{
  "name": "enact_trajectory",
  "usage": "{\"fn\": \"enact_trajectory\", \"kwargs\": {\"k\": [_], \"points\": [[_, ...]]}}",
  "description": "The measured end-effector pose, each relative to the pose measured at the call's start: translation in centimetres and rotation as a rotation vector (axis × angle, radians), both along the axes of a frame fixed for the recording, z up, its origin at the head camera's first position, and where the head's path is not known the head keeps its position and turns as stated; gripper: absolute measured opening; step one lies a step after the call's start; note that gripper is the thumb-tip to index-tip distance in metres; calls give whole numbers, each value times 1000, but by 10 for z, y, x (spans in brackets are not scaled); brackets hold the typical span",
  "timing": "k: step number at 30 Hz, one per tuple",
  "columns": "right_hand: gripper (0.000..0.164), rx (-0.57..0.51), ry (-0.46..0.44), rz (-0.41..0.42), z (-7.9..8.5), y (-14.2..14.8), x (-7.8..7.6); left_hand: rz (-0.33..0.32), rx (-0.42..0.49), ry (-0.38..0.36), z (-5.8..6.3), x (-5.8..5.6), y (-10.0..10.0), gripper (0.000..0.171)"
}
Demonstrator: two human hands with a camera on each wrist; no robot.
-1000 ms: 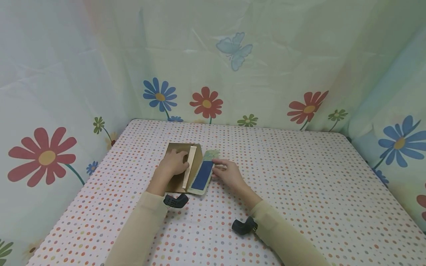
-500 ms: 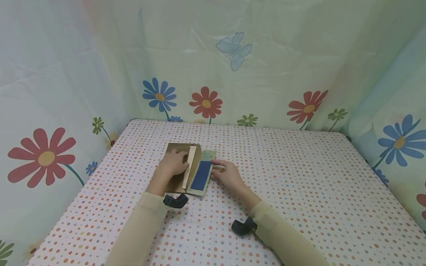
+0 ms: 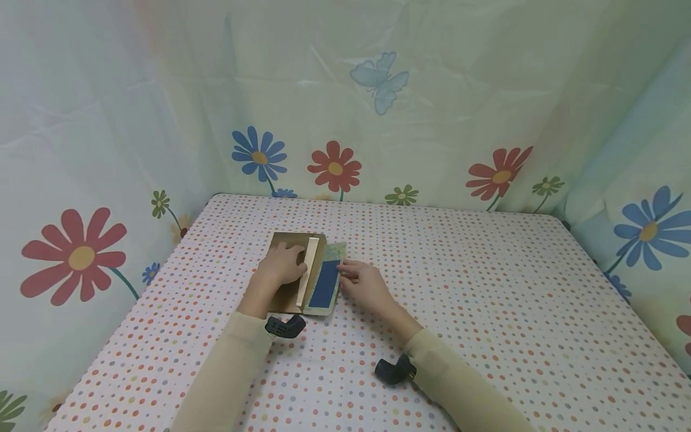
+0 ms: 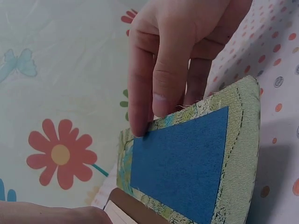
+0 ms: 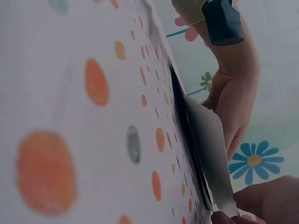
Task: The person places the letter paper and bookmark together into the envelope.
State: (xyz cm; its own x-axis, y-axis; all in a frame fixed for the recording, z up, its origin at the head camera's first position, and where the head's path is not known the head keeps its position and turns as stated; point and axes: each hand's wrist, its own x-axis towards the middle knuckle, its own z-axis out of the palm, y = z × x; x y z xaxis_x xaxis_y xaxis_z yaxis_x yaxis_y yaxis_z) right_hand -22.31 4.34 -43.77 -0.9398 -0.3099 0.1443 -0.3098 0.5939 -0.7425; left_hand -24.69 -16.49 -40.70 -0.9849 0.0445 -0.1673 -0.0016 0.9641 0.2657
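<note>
A brown folded cover (image 3: 290, 238) lies on the table, with a pale strip (image 3: 302, 292) running along it near the fold. Its right-hand flap (image 4: 244, 126) has green patterned fabric edges and a blue rectangle (image 3: 326, 284) in the middle. My left hand (image 3: 276, 267) rests on the brown side, thumb beside the strip. With thumb and fingers my right hand (image 3: 368, 288) pinches the flap's outer edge. In the right wrist view the flap's greyish underside (image 5: 211, 149) stands tilted up off the table, and the left hand (image 5: 233, 98) shows beyond it.
A white tablecloth (image 3: 459, 288) with coloured dots covers the table. Flowered curtains (image 3: 432, 132) hang behind it and at both sides. A black wrist camera (image 3: 286, 326) sits at the left cuff, another camera (image 3: 395, 369) at the right.
My right hand has shifted slightly left, bringing the flap's outer edge a little closer to the fold. The left hand has stayed in place on the brown side.
</note>
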Motion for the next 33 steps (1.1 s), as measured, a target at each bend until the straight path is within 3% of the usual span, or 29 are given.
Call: {"fn": "enact_trajectory", "kwargs": {"k": [4,9,28,33], "points": [[32,85,64,46,0,-2,1,-2,-3,0,0,0,0,54],[35,172,67,98,0,-2,3,-14,0,5,0,-1,-1,54],[42,243,73,143,-3,-4,1,-30,3,-12,-2,-4,-3,54],[53,256,71,179,-2,-3,3,-32,2,-10,-2,-4,-3,55]]}}
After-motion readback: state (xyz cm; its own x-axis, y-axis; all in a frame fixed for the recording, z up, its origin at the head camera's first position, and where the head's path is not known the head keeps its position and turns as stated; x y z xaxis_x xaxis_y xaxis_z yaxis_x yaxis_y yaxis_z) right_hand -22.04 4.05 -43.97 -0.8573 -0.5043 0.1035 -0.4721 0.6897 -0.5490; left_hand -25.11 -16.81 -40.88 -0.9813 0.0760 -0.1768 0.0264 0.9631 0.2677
